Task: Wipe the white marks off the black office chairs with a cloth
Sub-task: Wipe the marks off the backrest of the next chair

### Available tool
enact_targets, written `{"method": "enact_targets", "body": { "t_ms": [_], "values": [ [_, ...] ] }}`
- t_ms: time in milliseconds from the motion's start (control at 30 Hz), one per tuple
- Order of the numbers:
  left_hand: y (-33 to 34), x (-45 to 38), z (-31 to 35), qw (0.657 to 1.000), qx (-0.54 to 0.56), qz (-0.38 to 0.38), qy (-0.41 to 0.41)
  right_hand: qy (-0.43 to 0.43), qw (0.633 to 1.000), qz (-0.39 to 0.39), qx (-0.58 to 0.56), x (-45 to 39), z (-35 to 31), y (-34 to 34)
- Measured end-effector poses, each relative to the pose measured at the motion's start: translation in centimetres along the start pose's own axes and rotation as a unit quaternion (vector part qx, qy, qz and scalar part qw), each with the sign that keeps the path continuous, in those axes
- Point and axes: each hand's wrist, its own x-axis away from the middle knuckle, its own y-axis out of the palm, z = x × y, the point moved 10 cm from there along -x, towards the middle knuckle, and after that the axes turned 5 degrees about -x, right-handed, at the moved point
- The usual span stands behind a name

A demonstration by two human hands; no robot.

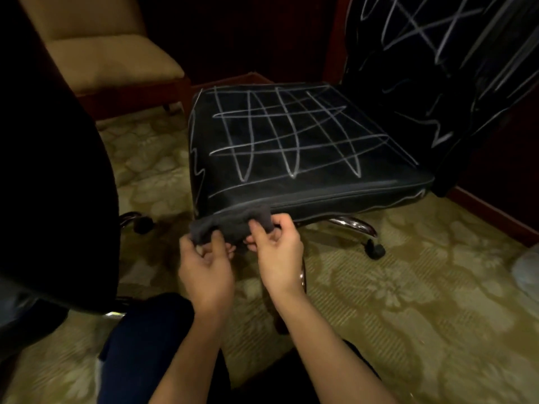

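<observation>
Cloth point(233, 224) pinched between left hand point(205, 265) and right hand point(277, 252); chair point(291, 141) just beyond.

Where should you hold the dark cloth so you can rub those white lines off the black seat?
Probably bunch the cloth into a pad under one palm and come down on the seat from above. It is limp and now stretched between the left hand and right hand, pinched at its ends, so it needs gathering first.

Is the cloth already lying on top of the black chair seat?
No, both hands hold the dark cloth in front of the seat, whose white marks look untouched.
</observation>
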Motion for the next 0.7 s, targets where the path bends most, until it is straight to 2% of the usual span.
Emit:
{"method": "enact_targets", "body": {
  "t_ms": [100,233,400,600,700],
  "values": [
    [0.0,-0.3,1.0,0.997,-0.067,0.007,0.043,-0.002,1.0,-0.002,0.024,-0.6,0.2,0.0],
    [0.4,0.6,2.2,0.992,-0.101,0.015,0.07,-0.002,0.999,-0.015,0.038,-1.0,0.0,-0.5],
    [3.4,1.3,4.1,0.991,-0.093,-0.019,0.094,-0.008,0.999,0.043,0.005,-2.6,-0.5,-4.3],
    [2.2,-0.1,2.8,0.995,-0.075,-0.02,0.06,-0.037,0.997,0.053,0.036,-1.7,-0.4,-2.8],
    [1.3,-0.5,2.8,0.996,-0.073,-0.003,0.057,-0.033,0.999,0.025,0.016,-1.3,-0.1,-1.7]
  ]
}}
